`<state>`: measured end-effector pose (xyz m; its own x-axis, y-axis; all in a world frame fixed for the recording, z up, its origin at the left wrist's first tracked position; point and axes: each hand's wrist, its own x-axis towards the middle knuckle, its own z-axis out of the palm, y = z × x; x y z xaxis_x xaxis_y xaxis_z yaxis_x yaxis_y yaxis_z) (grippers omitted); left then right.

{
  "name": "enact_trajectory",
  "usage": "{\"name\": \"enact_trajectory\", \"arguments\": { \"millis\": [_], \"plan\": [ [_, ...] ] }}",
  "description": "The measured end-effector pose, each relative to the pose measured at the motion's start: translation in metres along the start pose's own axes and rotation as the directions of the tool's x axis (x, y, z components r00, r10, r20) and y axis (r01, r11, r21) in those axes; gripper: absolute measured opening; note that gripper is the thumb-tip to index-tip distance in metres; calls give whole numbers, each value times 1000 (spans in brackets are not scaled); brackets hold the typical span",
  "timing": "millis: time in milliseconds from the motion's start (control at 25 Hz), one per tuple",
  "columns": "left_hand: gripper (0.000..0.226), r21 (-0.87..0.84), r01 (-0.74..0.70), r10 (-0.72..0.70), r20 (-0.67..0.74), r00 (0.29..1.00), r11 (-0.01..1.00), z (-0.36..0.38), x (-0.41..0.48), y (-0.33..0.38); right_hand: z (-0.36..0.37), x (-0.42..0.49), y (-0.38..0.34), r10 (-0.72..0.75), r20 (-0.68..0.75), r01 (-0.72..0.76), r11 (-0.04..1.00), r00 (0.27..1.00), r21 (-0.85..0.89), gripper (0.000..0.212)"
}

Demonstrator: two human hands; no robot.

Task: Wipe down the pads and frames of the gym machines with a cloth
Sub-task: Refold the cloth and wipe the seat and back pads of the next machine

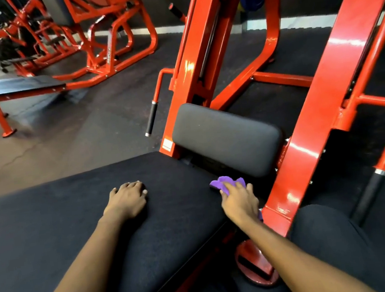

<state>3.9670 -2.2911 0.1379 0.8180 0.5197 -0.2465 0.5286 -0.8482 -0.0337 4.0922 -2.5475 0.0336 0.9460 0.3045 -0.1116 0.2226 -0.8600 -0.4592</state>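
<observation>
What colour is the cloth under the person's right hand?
Purple. The cloth shows best in the head view, beneath the right hand.

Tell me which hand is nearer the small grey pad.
Right. The right hand, holding the purple cloth, sits just below the small grey pad; the left hand rests farther off on the bench pad.
</observation>
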Motion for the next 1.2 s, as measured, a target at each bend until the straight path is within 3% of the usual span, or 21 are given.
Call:
{"name": "enact_trajectory", "arguments": {
  "millis": [80,160,240,320,440,640,720,760,800,880,920,960,1040,1120,1200],
  "plan": [
    [31,-34,10,-11,-5,1000,999,-3,1,0,-3,-36,-29,-153,-70,154,988,986,5,34],
    [29,-49,5,-6,-9,1000,999,-6,2,0,-2,-78,-57,-391,-205,397,918,897,-17,37],
    [28,-47,-4,3,-5,1000,999,-7,0,0,8,-91,-61,-526,-232,527,848,818,-65,41],
    [29,-40,-17,18,13,1000,999,-6,-3,0,14,-70,-40,-471,-189,467,882,862,-69,44],
    [30,-72,-42,44,22,999,997,-8,-10,9,16,-20,12,-203,-82,200,979,976,-45,44],
    [34,-193,-119,121,-4,993,974,-18,-13,34,7,18,33,45,-20,-40,978,999,203,40],
    [40,-310,-214,185,-119,975,926,-27,-11,48,-15,14,19,62,-57,-20,831,996,556,32],
    [46,-374,-286,233,-181,956,882,-34,-12,59,-31,5,8,39,-75,33,636,996,771,27],
    [52,-437,-365,292,-228,929,822,-43,-15,73,-49,-4,-2,12,-74,64,363,997,930,24],
    [65,-581,-452,400,-225,888,677,-62,-22,103,-79,-20,-17,-96,32,-49,-181,995,982,24],
    [64,-635,-461,444,-200,873,620,-71,-24,117,-90,-27,-21,-180,74,-135,-357,981,924,30],
    [56,-647,-474,482,-183,857,597,-76,-23,128,-97,-33,-23,-249,115,-213,-415,962,884,38],
    [30,-531,-537,510,-213,833,655,-85,-23,140,-109,-43,-22,-354,186,-318,-364,917,876,52],
    [36,-391,-603,524,-298,798,695,-93,-26,144,-115,-49,-12,-401,215,-343,-281,891,896,59],
    [40,-346,-644,541,-353,763,682,-103,-31,146,-118,-50,1,-391,157,-244,-185,907,952,63]
  ]
}}
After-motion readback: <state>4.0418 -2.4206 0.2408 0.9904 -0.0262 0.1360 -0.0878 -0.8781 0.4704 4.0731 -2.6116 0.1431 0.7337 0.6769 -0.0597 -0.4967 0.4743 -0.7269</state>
